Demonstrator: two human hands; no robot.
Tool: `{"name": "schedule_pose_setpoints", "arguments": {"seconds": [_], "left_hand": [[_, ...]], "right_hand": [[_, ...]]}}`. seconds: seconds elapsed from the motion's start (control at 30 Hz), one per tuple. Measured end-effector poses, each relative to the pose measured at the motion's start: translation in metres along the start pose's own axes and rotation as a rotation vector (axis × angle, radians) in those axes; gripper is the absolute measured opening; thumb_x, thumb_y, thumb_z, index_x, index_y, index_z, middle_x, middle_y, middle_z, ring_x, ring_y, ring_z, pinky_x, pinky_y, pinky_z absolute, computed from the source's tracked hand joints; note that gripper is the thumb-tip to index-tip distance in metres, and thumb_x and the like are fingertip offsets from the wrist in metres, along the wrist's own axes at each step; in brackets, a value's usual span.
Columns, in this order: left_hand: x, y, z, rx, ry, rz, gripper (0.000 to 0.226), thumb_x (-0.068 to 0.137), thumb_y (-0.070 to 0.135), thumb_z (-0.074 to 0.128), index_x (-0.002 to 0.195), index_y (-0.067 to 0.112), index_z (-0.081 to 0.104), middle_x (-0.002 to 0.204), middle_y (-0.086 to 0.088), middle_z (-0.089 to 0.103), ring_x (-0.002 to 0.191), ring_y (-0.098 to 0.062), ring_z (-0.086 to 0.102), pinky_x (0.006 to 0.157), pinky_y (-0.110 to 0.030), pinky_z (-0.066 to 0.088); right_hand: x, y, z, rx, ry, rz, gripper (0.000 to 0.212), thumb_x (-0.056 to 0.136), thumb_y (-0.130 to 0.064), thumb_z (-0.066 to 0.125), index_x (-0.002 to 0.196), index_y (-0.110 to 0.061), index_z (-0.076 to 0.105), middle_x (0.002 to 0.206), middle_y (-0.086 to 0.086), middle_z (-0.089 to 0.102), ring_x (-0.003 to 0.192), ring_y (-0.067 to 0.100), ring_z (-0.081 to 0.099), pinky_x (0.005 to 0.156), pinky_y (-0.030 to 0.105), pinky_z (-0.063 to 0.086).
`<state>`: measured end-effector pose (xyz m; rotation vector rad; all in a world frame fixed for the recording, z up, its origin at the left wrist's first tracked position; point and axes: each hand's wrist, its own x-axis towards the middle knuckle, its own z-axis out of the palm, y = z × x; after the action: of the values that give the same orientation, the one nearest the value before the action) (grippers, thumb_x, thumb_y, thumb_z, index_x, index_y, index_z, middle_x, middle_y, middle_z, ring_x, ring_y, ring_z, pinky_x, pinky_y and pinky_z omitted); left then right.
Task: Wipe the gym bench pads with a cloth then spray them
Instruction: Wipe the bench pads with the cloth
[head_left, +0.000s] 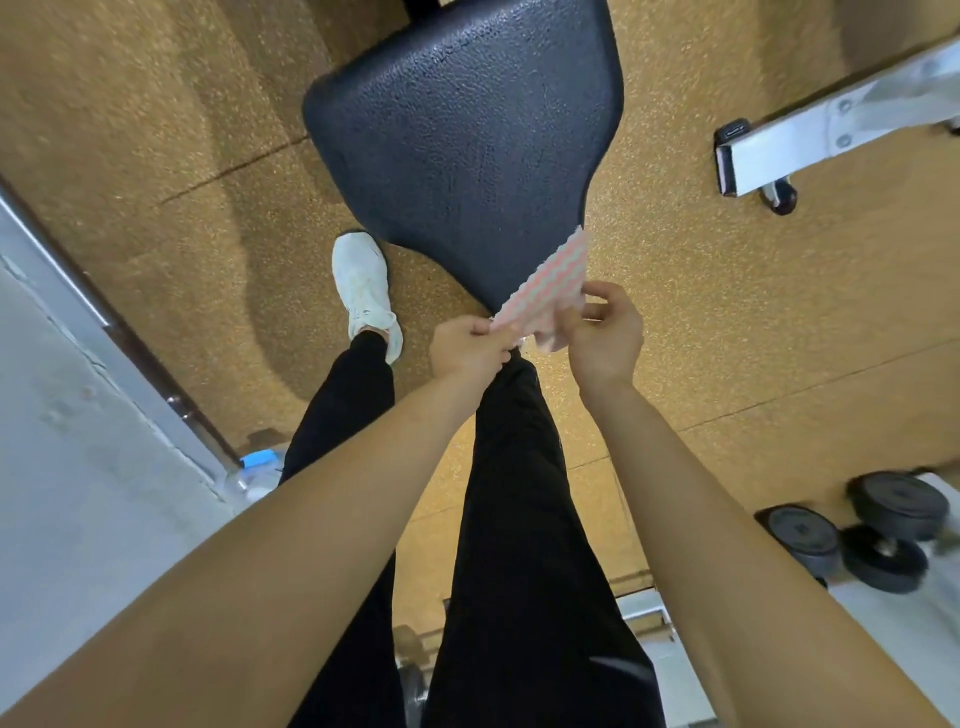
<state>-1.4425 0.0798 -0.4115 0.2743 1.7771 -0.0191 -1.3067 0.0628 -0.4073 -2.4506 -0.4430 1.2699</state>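
Note:
A black textured bench pad (467, 130) fills the top middle and narrows toward me. Just below its narrow near end, I hold a pink-and-white wavy-patterned cloth (545, 283) between both hands, stretched up to the right, clear of the pad's surface. My left hand (467, 348) pinches the cloth's lower left end. My right hand (608, 332) grips its lower right part. No spray bottle can be identified for sure.
Speckled tan rubber floor lies all around. A white metal frame foot (779, 150) sits at top right. Black dumbbells (857, 530) lie at lower right. A clear bottle with a blue cap (254, 470) stands by the grey wall on the left. My white shoe (366, 291) is beside the pad.

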Motion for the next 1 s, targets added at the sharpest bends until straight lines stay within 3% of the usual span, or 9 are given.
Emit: {"name": "schedule_pose_setpoints", "arguments": {"seconds": [0.07,0.13,0.27,0.37,0.47,0.53,0.67,0.87,1.0], "left_hand": [[0.004,-0.004,-0.012,-0.017,0.064,0.071,0.009,0.085,0.024,0.082,0.087,0.022,0.073,0.083,0.003,0.075,0.078,-0.012,0.074,0.086,-0.044,0.064],[0.007,-0.003,-0.026,-0.063,0.142,0.140,0.010,0.085,0.026,0.080,0.085,0.030,0.071,0.085,0.006,0.075,0.084,-0.016,0.075,0.085,-0.047,0.063],[0.019,0.015,-0.039,-0.164,0.307,0.283,0.008,0.086,0.019,0.077,0.088,0.024,0.071,0.087,0.004,0.072,0.086,-0.017,0.071,0.084,-0.044,0.062],[0.022,0.029,-0.038,-0.264,0.403,0.323,0.014,0.088,0.018,0.077,0.098,0.017,0.068,0.091,0.010,0.068,0.084,-0.008,0.067,0.083,-0.030,0.060],[0.011,0.031,-0.029,-0.402,0.457,0.168,0.040,0.087,0.029,0.080,0.117,0.020,0.056,0.105,0.012,0.058,0.088,-0.001,0.061,0.068,-0.017,0.048],[0.002,0.022,-0.019,-0.424,0.420,0.006,0.048,0.083,0.037,0.082,0.119,0.022,0.054,0.115,0.007,0.058,0.096,-0.007,0.060,0.070,-0.021,0.044],[-0.012,0.015,0.009,-0.601,0.050,-0.112,0.042,0.091,0.030,0.075,0.129,0.026,0.060,0.122,0.004,0.068,0.110,-0.015,0.066,0.095,-0.034,0.056],[0.011,0.027,0.015,-0.659,0.132,-0.070,0.043,0.083,0.037,0.083,0.120,0.025,0.065,0.120,0.003,0.072,0.109,-0.019,0.071,0.098,-0.046,0.058],[0.021,0.034,0.005,-0.737,0.167,-0.052,0.050,0.066,0.052,0.083,0.111,0.036,0.069,0.116,0.008,0.075,0.107,-0.019,0.073,0.093,-0.048,0.060]], "right_hand": [[0.002,-0.002,0.001,-0.067,0.015,-0.032,0.025,0.088,-0.017,0.075,0.111,-0.016,0.064,0.087,-0.004,0.063,0.068,0.000,0.059,0.062,0.010,0.047],[0.001,-0.003,0.002,-0.120,0.024,-0.114,0.024,0.086,-0.016,0.076,0.105,-0.018,0.062,0.086,-0.005,0.061,0.070,0.002,0.058,0.069,0.020,0.051],[-0.003,-0.003,0.007,-0.353,-0.023,-0.431,0.029,0.087,-0.019,0.072,0.114,-0.016,0.062,0.110,0.001,0.054,0.091,0.016,0.060,0.080,0.031,0.054],[-0.006,-0.004,0.011,-0.452,-0.087,-0.563,0.041,0.090,-0.017,0.071,0.130,-0.018,0.060,0.116,0.002,0.048,0.104,0.016,0.053,0.084,0.023,0.045],[-0.007,-0.005,0.010,-0.494,-0.098,-0.594,0.047,0.090,-0.016,0.072,0.135,-0.017,0.059,0.119,0.003,0.048,0.107,0.015,0.049,0.087,0.021,0.043],[-0.007,-0.004,0.009,-0.499,-0.121,-0.596,0.048,0.090,-0.015,0.072,0.136,-0.016,0.058,0.120,0.005,0.049,0.108,0.017,0.050,0.088,0.022,0.045],[-0.003,-0.012,0.002,-0.531,-0.199,-0.628,0.048,0.091,-0.011,0.071,0.137,-0.014,0.059,0.119,0.003,0.050,0.105,0.010,0.047,0.084,0.022,0.045],[0.011,-0.040,-0.001,-0.490,-0.186,-0.666,0.046,0.089,-0.008,0.066,0.134,-0.016,0.060,0.120,-0.003,0.048,0.110,0.015,0.050,0.093,0.023,0.046],[0.023,-0.061,0.008,-0.584,-0.150,-0.763,0.052,0.087,-0.012,0.071,0.137,-0.015,0.059,0.140,0.007,0.050,0.129,0.025,0.043,0.108,0.032,0.041]]}}
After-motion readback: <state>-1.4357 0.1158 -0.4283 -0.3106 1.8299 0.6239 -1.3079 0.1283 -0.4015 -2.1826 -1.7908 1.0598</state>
